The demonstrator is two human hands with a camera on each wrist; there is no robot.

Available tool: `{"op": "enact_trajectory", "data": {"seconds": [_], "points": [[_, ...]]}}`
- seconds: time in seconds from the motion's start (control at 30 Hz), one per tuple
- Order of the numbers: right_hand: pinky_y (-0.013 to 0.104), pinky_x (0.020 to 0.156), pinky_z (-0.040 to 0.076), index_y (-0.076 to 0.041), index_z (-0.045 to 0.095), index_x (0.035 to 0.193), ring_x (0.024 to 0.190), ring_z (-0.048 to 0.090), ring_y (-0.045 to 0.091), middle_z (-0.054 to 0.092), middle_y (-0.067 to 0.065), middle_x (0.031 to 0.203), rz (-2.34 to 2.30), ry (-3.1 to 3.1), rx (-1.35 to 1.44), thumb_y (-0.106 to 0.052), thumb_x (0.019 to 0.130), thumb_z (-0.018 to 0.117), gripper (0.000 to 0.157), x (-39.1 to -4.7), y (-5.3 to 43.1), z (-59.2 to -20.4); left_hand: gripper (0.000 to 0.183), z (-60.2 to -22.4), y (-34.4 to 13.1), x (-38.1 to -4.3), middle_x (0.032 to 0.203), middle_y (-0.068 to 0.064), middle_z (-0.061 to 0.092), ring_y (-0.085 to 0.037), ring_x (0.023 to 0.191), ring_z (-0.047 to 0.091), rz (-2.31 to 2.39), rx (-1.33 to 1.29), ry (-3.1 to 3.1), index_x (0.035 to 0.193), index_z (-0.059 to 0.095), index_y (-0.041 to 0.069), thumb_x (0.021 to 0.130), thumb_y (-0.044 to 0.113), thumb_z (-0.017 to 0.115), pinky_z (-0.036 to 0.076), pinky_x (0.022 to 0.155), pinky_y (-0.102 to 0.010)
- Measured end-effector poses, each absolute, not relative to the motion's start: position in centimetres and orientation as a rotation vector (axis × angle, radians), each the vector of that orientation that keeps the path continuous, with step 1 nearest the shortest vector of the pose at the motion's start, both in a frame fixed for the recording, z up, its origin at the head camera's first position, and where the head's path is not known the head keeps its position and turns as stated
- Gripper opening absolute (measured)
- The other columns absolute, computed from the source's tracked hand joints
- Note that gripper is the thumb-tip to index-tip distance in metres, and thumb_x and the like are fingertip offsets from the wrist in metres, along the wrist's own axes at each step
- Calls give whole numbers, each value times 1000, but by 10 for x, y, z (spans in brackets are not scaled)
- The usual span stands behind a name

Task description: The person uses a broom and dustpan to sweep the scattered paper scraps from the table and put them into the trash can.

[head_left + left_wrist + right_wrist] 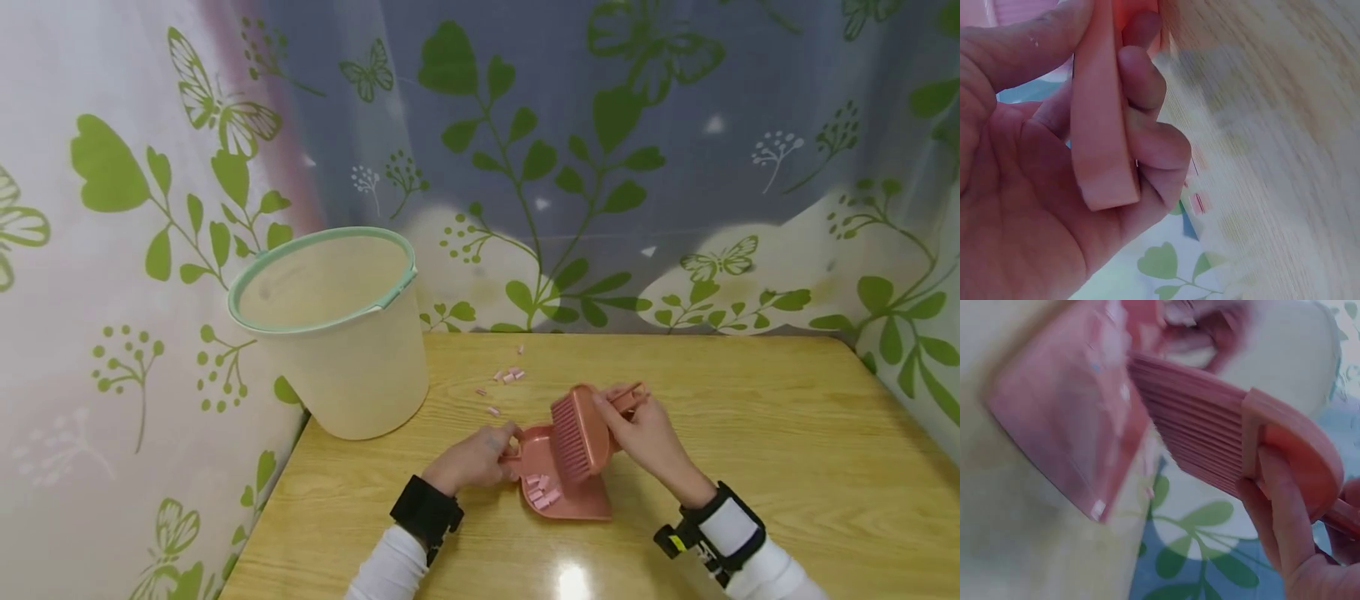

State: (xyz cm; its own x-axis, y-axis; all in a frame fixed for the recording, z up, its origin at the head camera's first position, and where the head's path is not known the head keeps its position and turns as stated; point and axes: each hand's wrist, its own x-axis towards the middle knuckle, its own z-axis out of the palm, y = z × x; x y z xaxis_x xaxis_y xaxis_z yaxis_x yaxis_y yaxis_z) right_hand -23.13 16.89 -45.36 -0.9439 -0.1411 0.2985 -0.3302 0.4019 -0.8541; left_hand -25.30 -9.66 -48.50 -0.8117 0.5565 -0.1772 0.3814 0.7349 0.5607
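Observation:
A pink dustpan is held by its handle in my left hand; several small pink pieces lie in it near the handle side. In the left wrist view the fingers curl round the dustpan handle. My right hand grips a matching pink hand brush, whose bristles point left over the pan. Seen from the right wrist, the brush is apart from the tilted, blurred dustpan. More small pink pieces are scattered on the table behind the left hand.
A cream bucket with a green rim stands at the table's back left. Behind the wooden table hangs a curtain with leaf and butterfly prints, which also runs along the left side.

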Motion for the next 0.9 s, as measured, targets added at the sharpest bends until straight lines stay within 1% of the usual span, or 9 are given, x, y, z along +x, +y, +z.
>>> {"op": "enact_trajectory", "data": {"seconds": [0.1,0.17,0.23,0.3,0.4,0.47,0.57,0.73,0.9], "points": [[28,55,51,3,62,118,73,64,19,67,22,96,1556,-2436,495,-21,103,55,29,-252,172,-444,43,-485,-97,-254,106,-2,64,-11,90,56,725,716,2616,130,54,12,90,12,72,49,80,-26],[26,50,47,3,60,127,66,61,20,67,25,101,1496,-2430,543,-18,102,56,32,-269,171,-440,43,-485,-97,-254,107,-3,65,-11,91,56,721,709,2618,130,55,12,91,12,72,49,80,-26],[24,46,41,5,64,116,59,56,16,65,28,115,1375,-2453,581,-15,101,56,26,-288,167,-439,45,-485,-97,-254,108,-4,66,-11,90,57,725,710,2619,131,54,12,90,11,72,49,79,-27],[23,43,33,2,63,98,49,44,13,67,28,99,1241,-2484,588,-14,101,57,17,-308,161,-442,46,-486,-97,-254,110,-5,66,-11,91,58,728,720,2620,132,53,12,90,11,72,49,79,-26],[22,45,30,1,66,91,47,39,8,69,24,93,1040,-2483,636,-11,99,60,15,-340,151,-452,47,-488,-96,-253,111,-6,67,-10,90,59,741,741,2613,132,53,12,89,10,73,50,78,-25],[24,46,30,0,72,108,45,38,10,70,21,83,988,-2464,683,-8,97,61,17,-359,142,-459,45,-489,-97,-253,110,-5,67,-8,90,58,735,738,2615,130,53,12,89,11,73,49,78,-24],[29,48,32,-3,70,120,46,40,19,72,21,101,996,-2463,755,-2,95,62,26,-383,133,-467,43,-489,-98,-252,107,-3,66,-8,88,58,720,729,2626,129,55,12,90,12,73,49,77,-24],[42,71,52,0,71,116,83,65,32,71,20,108,1016,-2533,834,4,91,65,26,-409,130,-479,43,-484,-97,-254,107,-2,66,-8,90,58,693,723,2640,129,55,12,90,13,73,49,79,-24],[51,90,49,0,71,115,110,60,39,68,23,114,1003,-2632,956,1,92,64,24,-421,139,-490,44,-485,-96,-254,111,-1,66,-7,90,58,685,697,2623,129,56,12,89,15,74,49,79,-23]]}}
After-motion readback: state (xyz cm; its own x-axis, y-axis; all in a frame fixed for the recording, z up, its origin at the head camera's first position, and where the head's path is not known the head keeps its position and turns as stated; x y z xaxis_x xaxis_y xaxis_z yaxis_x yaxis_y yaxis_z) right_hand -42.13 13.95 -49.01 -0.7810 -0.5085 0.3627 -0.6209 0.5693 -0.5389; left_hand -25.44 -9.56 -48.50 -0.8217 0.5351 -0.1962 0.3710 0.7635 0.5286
